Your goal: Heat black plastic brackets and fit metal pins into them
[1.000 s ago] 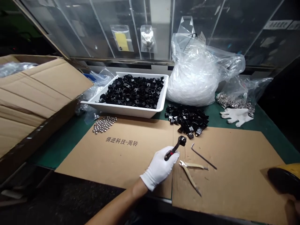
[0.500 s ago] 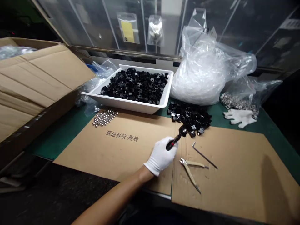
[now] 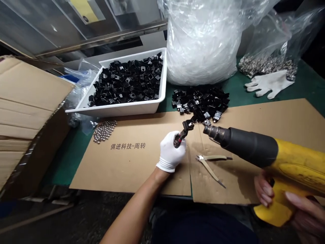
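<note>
My left hand [image 3: 172, 150], in a white glove, is wrapped round a black tool with a red mark [image 3: 179, 139]. At the tool's far end is a small black part [image 3: 188, 125], near the edge of a pile of black parts [image 3: 203, 100]. My bare right hand [image 3: 269, 193] grips a yellow heat gun [image 3: 299, 162] by its handle. The gun's metal nozzle points left, a short way from the black part. Pliers with cream handles [image 3: 209, 166] lie spread on the cardboard [image 3: 147, 173] between my hands.
A white tray [image 3: 127, 109] of black parts stands at the back left, with small metal pieces [image 3: 104, 131] before it. A plastic bag [image 3: 203, 44], a bag of metal parts [image 3: 266, 64] and a white glove [image 3: 270, 83] are behind. A carton [image 3: 25, 101] stands left.
My right hand has come into view from the right with the heat gun. The view has shifted closer. My left hand still grips the black tool.
</note>
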A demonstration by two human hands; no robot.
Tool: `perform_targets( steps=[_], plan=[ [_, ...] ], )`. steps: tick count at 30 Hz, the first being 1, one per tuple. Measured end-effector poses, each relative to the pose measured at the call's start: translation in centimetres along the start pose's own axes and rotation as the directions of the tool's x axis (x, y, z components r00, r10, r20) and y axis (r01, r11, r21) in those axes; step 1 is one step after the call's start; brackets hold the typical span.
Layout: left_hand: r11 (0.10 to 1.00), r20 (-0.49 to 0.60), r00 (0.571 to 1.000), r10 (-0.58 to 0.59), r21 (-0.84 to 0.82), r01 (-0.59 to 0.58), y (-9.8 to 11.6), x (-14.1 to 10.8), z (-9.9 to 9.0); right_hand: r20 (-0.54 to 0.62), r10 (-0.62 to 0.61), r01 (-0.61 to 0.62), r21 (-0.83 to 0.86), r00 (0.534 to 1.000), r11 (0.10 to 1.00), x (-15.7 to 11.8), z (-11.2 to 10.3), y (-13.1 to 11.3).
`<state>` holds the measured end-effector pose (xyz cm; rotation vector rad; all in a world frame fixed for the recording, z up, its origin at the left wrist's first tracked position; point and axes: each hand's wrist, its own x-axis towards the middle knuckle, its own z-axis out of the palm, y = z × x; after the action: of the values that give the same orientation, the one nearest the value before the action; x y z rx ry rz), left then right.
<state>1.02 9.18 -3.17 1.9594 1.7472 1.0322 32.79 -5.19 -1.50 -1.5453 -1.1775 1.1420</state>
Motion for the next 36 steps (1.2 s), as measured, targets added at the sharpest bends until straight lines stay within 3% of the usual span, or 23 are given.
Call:
perform_targets(
  steps=[2,4,9,12,16,19,36],
  plan=[
    [1.0,0.002,1.0,0.003,-0.001,-0.003,0.1,0.0,0.1,0.178,0.185,-0.235,0.325,0.966,0.916,0.4,0.6,0.8],
    [1.0,0.007,1.0,0.004,-0.005,-0.004,0.1,0.0,0.1,0.298,0.285,-0.403,0.495,0.911,0.77,0.5,0.9,1.3],
    [0.999,0.004,0.999,0.041,-0.006,-0.041,-0.2,-0.1,0.3,0.305,0.378,-0.486,0.514,0.874,0.707,0.6,0.8,1.9],
    [0.998,0.002,0.998,0.067,0.006,-0.067,-0.4,-0.2,0.4,0.325,0.354,-0.479,0.525,0.877,0.704,0.5,0.9,1.9],
    [0.995,-0.011,0.995,0.101,0.004,-0.101,-0.6,-0.2,0.5,0.341,0.21,-0.382,0.588,0.916,0.713,0.4,0.9,2.2],
    [0.994,-0.012,0.994,0.113,0.012,-0.113,-0.7,-0.2,0.6,0.399,0.156,-0.381,0.582,0.904,0.718,0.5,0.7,2.7],
    [0.992,-0.04,0.991,0.126,0.029,-0.125,-0.9,-0.2,0.9,0.38,0.169,-0.384,0.612,0.909,0.691,0.5,0.8,3.4]
  ],
)
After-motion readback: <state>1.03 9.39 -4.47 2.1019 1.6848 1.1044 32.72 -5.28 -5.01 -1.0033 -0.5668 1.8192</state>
